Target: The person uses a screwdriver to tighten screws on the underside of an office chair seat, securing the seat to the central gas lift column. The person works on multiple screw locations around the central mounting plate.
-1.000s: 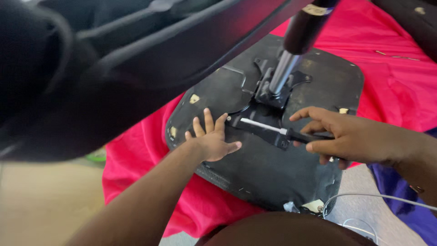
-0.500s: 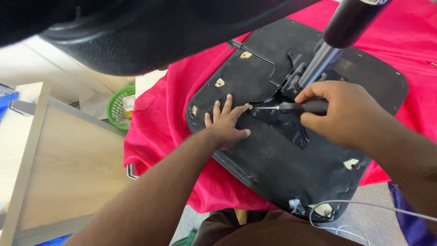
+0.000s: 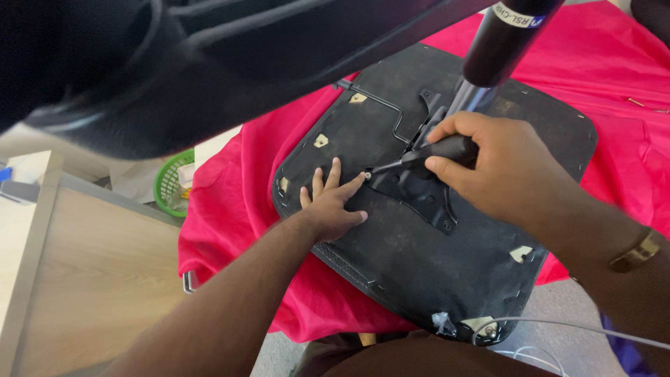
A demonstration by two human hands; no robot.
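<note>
An upturned black chair seat [image 3: 391, 272] lies on a red cloth [image 3: 237, 202], with a black metal bracket [image 3: 419, 192] and a gas-lift column [image 3: 499, 49] rising from its middle. My right hand [image 3: 495, 167] grips a screwdriver with a black handle [image 3: 447, 150]; its tip meets a screw [image 3: 367, 175] at the bracket's left corner. My left hand [image 3: 331, 202] lies flat on the seat underside, fingers spread, the index fingertip right beside that screw.
A black chair base [image 3: 174, 63] looms across the top left. A wooden tabletop [image 3: 91, 279] is at the left, with a green basket [image 3: 171, 181] behind it. A thin white cable [image 3: 558, 324] runs along the lower right.
The view has shifted slightly. My right hand has brought the screwdriver tip down onto the screw by my left index finger; my left hand stays flat on the seat.
</note>
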